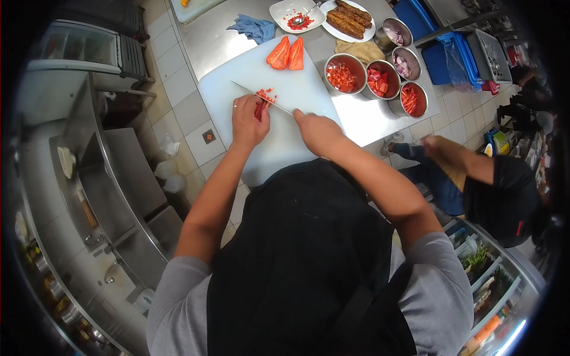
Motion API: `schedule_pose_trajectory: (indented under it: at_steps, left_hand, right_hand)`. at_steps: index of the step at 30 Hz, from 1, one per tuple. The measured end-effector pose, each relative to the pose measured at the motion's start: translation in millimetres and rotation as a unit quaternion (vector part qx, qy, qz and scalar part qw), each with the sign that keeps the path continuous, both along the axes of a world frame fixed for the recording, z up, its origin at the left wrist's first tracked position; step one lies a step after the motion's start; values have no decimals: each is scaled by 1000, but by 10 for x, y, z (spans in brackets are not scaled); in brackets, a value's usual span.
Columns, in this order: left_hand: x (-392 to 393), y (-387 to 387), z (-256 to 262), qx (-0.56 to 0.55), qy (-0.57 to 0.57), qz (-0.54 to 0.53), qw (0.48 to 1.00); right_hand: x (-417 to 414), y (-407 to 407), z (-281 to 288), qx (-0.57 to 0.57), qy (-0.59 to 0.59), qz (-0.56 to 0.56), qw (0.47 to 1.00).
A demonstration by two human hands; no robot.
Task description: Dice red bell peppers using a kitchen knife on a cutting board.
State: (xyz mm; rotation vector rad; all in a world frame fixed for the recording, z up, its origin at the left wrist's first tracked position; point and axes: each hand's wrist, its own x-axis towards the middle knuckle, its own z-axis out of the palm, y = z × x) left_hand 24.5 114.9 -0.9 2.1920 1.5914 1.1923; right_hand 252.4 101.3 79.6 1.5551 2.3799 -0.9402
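My right hand (318, 132) grips a kitchen knife (281, 108), its blade slanting up and left across the white cutting board (222, 107). Under the fingers of my left hand (249, 120) are red bell pepper strips (259, 111), held against the near side of the blade. Small diced red pepper (267, 94) lies just beyond the knife. Toward the board's far edge rest two cut red pepper pieces (285, 54), inner sides up. The handle of the knife is hidden in my right fist.
Several steel containers stand at right, holding diced red pepper (342, 78), pepper strips (409, 100) and cut onion (401, 67). Behind the board are a blue cloth (254, 29), a white bowl (281, 10) with a spoon, and a plate of browned food (349, 20). Another person (494, 191) is at right.
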Motion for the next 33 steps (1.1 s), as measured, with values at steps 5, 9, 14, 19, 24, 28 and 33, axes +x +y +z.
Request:
schedule_pose_trajectory:
  at_steps: [5,9,14,19,24,28,33]
  left_hand:
    - [4,-69,85,2,-21,6,1000]
    - [-21,-71,15,-7,-8,30,1000]
    - [-35,-59,11,-21,-2,13,1000]
    - [-53,-54,1,-18,-21,-3,1000]
    - [-37,-129,75,5,-14,44,999]
    - [-82,-124,-27,-25,-7,42,999]
    - [-80,-111,-11,-12,-21,25,999]
  right_hand:
    - [-200,182,-23,23,11,4,1000]
    - [27,-72,345,31,-21,22,999]
    - [118,-212,479,0,-51,11,999]
    - [-245,167,-44,4,16,2,1000]
    - [-233,144,170,18,-12,24,999]
    - [0,-116,599,5,-37,41,998]
    - [-26,-103,349,-18,-41,29,999]
